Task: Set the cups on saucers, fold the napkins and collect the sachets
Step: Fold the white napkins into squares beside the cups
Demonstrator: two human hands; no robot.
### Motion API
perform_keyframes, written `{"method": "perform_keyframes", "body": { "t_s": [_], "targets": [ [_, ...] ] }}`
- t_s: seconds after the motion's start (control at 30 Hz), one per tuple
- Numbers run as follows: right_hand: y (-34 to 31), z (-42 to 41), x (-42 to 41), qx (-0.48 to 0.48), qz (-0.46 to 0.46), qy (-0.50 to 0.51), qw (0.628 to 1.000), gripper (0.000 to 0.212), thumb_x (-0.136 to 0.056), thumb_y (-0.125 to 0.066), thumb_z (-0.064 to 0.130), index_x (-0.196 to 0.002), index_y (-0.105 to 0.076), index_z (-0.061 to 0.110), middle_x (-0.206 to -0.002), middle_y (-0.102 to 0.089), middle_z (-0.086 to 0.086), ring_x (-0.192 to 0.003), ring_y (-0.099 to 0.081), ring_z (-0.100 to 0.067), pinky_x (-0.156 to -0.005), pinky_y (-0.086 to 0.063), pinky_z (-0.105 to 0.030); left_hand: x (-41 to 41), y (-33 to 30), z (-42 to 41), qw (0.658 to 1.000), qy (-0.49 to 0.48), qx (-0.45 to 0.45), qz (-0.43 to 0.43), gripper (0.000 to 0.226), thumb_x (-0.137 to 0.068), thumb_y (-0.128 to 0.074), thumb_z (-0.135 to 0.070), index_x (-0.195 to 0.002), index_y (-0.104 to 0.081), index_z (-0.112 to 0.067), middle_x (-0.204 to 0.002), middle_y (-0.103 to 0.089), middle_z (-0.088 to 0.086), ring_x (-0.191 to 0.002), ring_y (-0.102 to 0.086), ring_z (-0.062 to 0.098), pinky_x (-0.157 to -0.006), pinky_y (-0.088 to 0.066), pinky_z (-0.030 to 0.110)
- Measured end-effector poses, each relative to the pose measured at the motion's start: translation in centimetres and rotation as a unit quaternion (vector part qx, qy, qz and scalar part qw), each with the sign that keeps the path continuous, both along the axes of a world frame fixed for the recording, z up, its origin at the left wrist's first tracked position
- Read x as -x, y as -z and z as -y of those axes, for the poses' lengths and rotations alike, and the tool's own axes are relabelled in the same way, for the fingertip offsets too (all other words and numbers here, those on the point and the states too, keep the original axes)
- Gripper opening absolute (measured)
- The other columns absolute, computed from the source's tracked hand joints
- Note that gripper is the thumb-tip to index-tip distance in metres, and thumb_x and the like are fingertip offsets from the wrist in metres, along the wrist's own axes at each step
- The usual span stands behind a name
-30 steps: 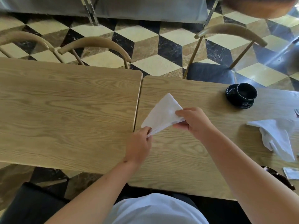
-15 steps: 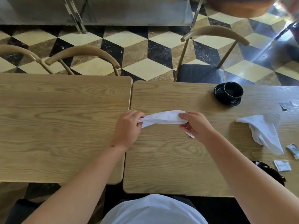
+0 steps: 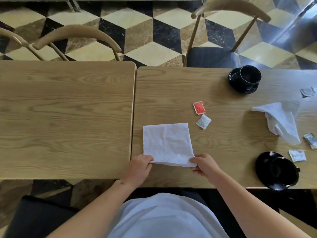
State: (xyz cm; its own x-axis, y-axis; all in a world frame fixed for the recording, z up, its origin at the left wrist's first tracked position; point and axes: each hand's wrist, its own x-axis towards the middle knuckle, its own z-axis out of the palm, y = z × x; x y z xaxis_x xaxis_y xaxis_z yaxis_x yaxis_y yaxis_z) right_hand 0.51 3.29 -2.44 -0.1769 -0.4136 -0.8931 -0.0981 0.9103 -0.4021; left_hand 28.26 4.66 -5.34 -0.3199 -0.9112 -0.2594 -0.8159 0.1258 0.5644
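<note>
A white napkin (image 3: 167, 143) lies spread flat and square on the right wooden table (image 3: 171, 86). My left hand (image 3: 138, 168) pinches its near left corner and my right hand (image 3: 205, 164) pinches its near right corner. A second white napkin (image 3: 281, 121) lies crumpled at the right. A red sachet (image 3: 199, 107) and a white sachet (image 3: 203, 121) lie just beyond the flat napkin. Several more sachets (image 3: 297, 155) lie near the right edge. One black cup (image 3: 250, 76) stands on a black saucer (image 3: 235, 83) at the back. Another black cup (image 3: 283, 170) sits on a saucer (image 3: 264, 166) at the near right.
A second wooden table (image 3: 65, 117) adjoins on the left with a narrow gap between. Wooden chairs (image 3: 77, 34) stand behind the tables on a chequered floor. A dark seat (image 3: 34, 217) is at the near left.
The napkin was held up as a triangle, then stretched between both hands; now it lies flat on the table. The view has shifted, showing the red and white sachets.
</note>
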Motion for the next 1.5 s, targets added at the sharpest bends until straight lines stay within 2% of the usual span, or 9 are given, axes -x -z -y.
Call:
{"method": "perform_keyframes", "body": {
  "t_s": [0.17,0.3,0.4,0.5,0.63,0.77,0.93,1.0,1.5],
  "targets": [
    [-0.2,2.0,0.0,0.044,0.049,0.006,0.998,0.032,-0.092,-0.065,0.028,-0.121,-0.065,0.016,-0.081,-0.074,-0.006,-0.067,-0.069,-0.019,-0.058,-0.054,-0.028,0.2,-0.9,2.5,0.992,-0.089,-0.079,-0.049,0.017,-0.102,-0.051,-0.027,-0.09,-0.06,-0.019,-0.075,-0.066,0.001,-0.07,-0.061,0.021,-0.065,-0.046,0.042],
    [-0.3,4.2,0.7,0.103,-0.06,-0.185,0.975,0.081,-0.06,-0.075,0.077,-0.124,-0.052,0.033,-0.103,-0.068,-0.001,-0.088,-0.068,-0.012,-0.07,-0.051,-0.027,0.4,-1.7,5.5,0.985,-0.112,-0.111,-0.07,0.017,-0.1,-0.052,-0.025,-0.086,-0.059,-0.019,-0.073,-0.064,0.002,-0.072,-0.059,0.023,-0.062,-0.041,0.037],
    [0.6,5.4,1.2,0.209,-0.134,-0.362,0.898,0.108,-0.048,-0.072,0.085,-0.144,-0.04,0.045,-0.142,-0.045,0.01,-0.132,-0.039,-0.012,-0.103,-0.038,-0.039,1.0,-2.1,7.2,0.982,-0.079,-0.156,-0.074,0.016,-0.097,-0.056,-0.024,-0.082,-0.06,-0.028,-0.078,-0.066,-0.003,-0.075,-0.059,0.017,-0.061,-0.038,0.029],
    [1.0,6.3,0.8,0.235,-0.126,-0.598,0.756,0.113,-0.054,-0.066,0.082,-0.153,-0.027,0.045,-0.163,-0.02,0.023,-0.151,-0.012,-0.006,-0.118,-0.016,-0.05,1.5,-2.0,7.7,0.976,-0.062,-0.195,-0.071,0.017,-0.094,-0.06,-0.022,-0.078,-0.058,-0.03,-0.088,-0.071,-0.004,-0.086,-0.062,0.018,-0.069,-0.042,0.026],
    [2.2,5.4,0.9,0.199,-0.115,-0.701,0.675,0.079,-0.076,-0.072,0.043,-0.148,-0.04,0.038,-0.149,-0.048,0.02,-0.137,-0.044,-0.009,-0.11,-0.028,-0.032,1.5,-1.3,7.2,0.968,-0.045,-0.229,-0.096,0.024,-0.095,-0.06,-0.016,-0.077,-0.049,-0.029,-0.124,-0.068,-0.013,-0.111,-0.062,0.007,-0.087,-0.041,0.013],
    [3.2,5.1,2.2,0.165,-0.135,-0.625,0.751,0.049,-0.089,-0.057,0.021,-0.136,-0.055,0.037,-0.124,-0.066,0.013,-0.114,-0.063,-0.02,-0.081,-0.046,-0.029,0.8,0.3,7.0,0.953,-0.063,-0.277,-0.106,0.022,-0.097,-0.057,-0.018,-0.08,-0.046,-0.026,-0.132,-0.062,-0.012,-0.117,-0.058,0.009,-0.096,-0.044,0.029],
    [4.4,6.6,2.3,0.151,-0.139,-0.462,0.863,0.008,-0.099,-0.055,0.041,-0.101,-0.058,0.034,-0.084,-0.064,0.002,-0.078,-0.063,-0.024,-0.064,-0.043,-0.031,0.3,1.3,8.0,0.939,-0.207,-0.247,-0.121,0.022,-0.101,-0.053,-0.028,-0.079,-0.049,-0.028,-0.077,-0.059,-0.012,-0.071,-0.054,0.014,-0.063,-0.037,0.032],
    [4.8,7.5,2.1,0.151,-0.151,-0.402,0.89,0.03,-0.098,-0.053,0.048,-0.08,-0.054,0.024,-0.074,-0.06,0.005,-0.064,-0.056,-0.017,-0.054,-0.038,-0.03,0.5,1.3,8.7,0.937,-0.235,-0.226,-0.126,0.021,-0.103,-0.049,-0.031,-0.082,-0.05,-0.025,-0.075,-0.057,-0.009,-0.068,-0.052,0.015,-0.062,-0.035,0.034],
    [6.2,12.2,0.9,0.109,-0.193,-0.369,0.903,0.039,-0.101,-0.046,0.046,-0.078,-0.051,0.014,-0.074,-0.057,-0.002,-0.06,-0.052,-0.017,-0.051,-0.037,-0.032,2.0,2.3,12.8,0.925,-0.32,-0.187,-0.078,0.021,-0.101,-0.054,-0.028,-0.087,-0.048,-0.015,-0.069,-0.047,-0.005,-0.063,-0.042,0.016,-0.056,-0.03,0.033]
  ]
}}
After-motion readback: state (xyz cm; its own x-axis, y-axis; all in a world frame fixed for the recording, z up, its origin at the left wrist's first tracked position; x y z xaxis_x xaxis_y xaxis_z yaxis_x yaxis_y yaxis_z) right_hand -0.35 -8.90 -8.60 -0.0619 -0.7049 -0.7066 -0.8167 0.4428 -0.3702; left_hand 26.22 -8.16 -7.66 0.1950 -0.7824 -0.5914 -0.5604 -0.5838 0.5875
